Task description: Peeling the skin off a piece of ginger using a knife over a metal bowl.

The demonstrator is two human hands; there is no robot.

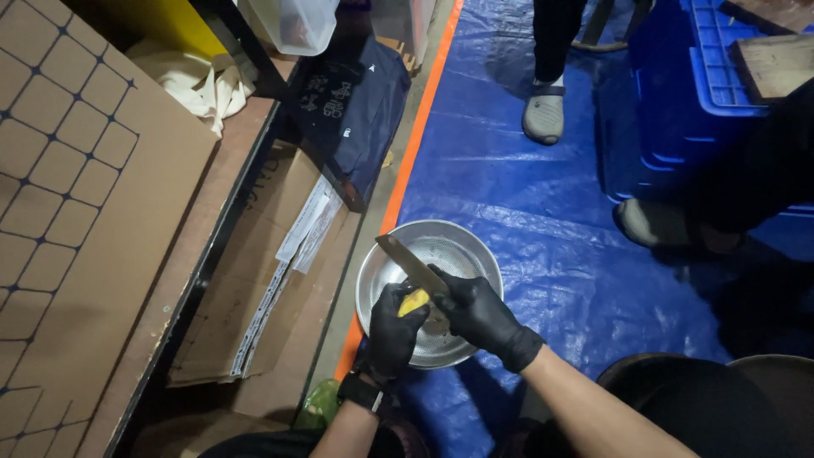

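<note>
- Black gloves covered both hands; the left hand [395,326] had its fingers curled tight around a small yellow piece of food [413,301], which sat at the fingertips, just above the bowl.
- Right hand [477,312] was closed around the handle of a knife [410,264], just beside the left hand and touching the food.
- Knife blade ran long from the food up and to the left, away from both hands.
- Steel bowl with holes [458,246] lay under both hands, on a blue plastic sheet [526,212].
- Farther away stood another person's grey shoe [543,113] and blue crates [678,93].
</note>
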